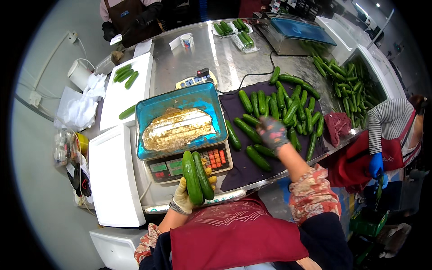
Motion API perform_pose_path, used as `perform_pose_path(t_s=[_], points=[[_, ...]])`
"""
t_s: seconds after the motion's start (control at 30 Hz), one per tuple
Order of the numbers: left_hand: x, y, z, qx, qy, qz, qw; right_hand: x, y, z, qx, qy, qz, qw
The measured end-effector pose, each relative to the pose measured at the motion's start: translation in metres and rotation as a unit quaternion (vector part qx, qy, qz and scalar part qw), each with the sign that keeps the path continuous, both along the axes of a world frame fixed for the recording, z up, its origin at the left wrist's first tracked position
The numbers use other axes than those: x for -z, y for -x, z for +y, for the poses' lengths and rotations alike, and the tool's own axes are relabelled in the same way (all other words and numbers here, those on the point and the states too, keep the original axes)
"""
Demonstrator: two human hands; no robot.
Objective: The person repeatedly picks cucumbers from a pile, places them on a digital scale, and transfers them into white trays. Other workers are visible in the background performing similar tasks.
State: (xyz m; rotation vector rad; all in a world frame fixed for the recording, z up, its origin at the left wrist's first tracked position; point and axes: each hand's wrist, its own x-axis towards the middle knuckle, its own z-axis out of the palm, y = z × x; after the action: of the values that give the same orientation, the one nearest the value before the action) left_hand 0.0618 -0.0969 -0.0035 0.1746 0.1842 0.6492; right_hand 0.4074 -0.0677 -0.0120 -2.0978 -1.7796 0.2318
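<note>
Nearest is the person's dark red apron [234, 238], against the table's [198, 54] near edge. Just beyond it, the left hand [182, 198], in a pale glove with yellow fingertips, holds two cucumbers [193, 180] side by side and upright, its grip clamped around their lower part. They stand in front of the scale [218, 157], covering part of its panel of green displays and orange keys. The scale's blue pan [146, 108] has a large worn, brownish patch. Left of the scale is a white box [114, 175].

To the right, the right hand [272, 132], in a dark patterned glove, is over the near side of the loose cucumbers [288, 108]. It is blurred, so I cannot tell whether its grip is apart or clamped on one. The loose cucumbers lie in a heap on a dark cloth [234, 173], with a red cloth [337, 126] beside them. At the far right stands a co-worker [391, 144] in a striped sleeve and blue gloves.

Farther off, a white tray [141, 83] at left holds four cucumbers, and a bin [386, 74] at right holds many more. Wrapped packs [245, 41] and a label roll [186, 40] sit toward the back, near another person [135, 18] in a dark apron.
</note>
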Motion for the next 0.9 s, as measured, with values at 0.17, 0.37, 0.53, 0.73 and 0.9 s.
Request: perform_pose_path(t_s=[0.17,0.37,0.53,0.73,0.9], points=[[-0.013,0.010,0.030,-0.001,-0.041,0.015,0.999,0.050,0.030,0.014,0.018,0.115,-0.140,0.983],[-0.039,0.031,0.092,-0.027,-0.098,0.144,0.984,-0.003,0.047,0.012,-0.025,-0.013,0.492,0.870],[-0.034,0.013,0.155,-0.023,-0.040,0.295,0.954,-0.058,0.139,0.065,-0.025,0.167,0.460,0.872],[-0.043,0.018,0.176,-0.082,-0.190,0.454,0.866,-0.038,0.164,0.086,-0.046,0.167,0.356,0.918],[-0.041,0.047,0.179,-0.095,-0.193,0.516,0.829,-0.025,0.152,0.067,-0.069,0.076,0.372,0.922]])
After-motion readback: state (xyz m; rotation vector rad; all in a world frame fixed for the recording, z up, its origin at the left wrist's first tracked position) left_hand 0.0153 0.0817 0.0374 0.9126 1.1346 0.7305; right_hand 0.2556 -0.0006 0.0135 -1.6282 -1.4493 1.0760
